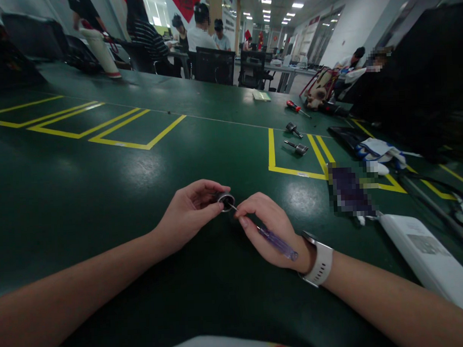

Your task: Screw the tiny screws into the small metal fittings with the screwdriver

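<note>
Green table (84, 199), black chairs (215, 65) beyond

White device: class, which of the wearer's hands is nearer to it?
Right. The right hand is left of the white device; the left hand is farther left, beyond the right.

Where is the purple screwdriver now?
Right of centre in the head view, the purple screwdriver is in the right hand, its tip at the mouth of the round metal part in the left hand.
</note>
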The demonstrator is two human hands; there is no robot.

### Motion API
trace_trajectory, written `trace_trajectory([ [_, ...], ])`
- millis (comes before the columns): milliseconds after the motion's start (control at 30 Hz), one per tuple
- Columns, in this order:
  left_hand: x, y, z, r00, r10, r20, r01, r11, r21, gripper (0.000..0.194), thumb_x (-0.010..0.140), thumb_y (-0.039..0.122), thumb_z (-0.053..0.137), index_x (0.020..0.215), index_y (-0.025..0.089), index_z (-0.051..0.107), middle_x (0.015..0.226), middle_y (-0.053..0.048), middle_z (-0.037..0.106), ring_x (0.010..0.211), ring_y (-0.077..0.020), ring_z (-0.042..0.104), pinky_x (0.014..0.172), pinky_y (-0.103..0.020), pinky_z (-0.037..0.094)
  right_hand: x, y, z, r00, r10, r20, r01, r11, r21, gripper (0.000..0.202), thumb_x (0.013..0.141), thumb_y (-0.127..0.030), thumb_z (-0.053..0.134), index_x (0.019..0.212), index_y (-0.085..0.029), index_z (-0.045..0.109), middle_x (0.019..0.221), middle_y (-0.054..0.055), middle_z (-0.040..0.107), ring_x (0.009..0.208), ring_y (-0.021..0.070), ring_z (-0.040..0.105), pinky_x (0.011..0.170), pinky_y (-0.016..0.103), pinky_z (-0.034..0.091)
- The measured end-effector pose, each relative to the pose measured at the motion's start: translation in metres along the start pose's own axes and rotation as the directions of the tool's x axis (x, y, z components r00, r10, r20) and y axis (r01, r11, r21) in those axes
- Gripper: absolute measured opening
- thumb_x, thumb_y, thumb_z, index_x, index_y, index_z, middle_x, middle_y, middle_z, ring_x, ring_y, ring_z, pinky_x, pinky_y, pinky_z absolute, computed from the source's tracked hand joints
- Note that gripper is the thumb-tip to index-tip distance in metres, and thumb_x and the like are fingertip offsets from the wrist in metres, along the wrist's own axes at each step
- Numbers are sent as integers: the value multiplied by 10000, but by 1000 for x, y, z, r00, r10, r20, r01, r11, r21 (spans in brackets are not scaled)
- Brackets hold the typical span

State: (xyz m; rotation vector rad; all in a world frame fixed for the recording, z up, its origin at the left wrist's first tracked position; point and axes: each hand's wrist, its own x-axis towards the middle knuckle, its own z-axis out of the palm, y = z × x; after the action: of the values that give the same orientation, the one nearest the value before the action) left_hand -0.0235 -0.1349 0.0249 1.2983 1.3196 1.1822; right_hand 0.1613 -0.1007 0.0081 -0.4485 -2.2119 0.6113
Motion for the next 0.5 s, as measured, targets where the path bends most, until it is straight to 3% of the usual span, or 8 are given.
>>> trace_trajectory([
  [500,-2,-3,2,996,80,31,-83,991,108,269,689,170,669,955,172,628,1101,-69,661,986,-206,637,899,-345,525,0,2,2,997,73,23,-74,997,18,113,815,-100,477,851,-187,541,766,19,596,729,149,559,691,297,459],
])
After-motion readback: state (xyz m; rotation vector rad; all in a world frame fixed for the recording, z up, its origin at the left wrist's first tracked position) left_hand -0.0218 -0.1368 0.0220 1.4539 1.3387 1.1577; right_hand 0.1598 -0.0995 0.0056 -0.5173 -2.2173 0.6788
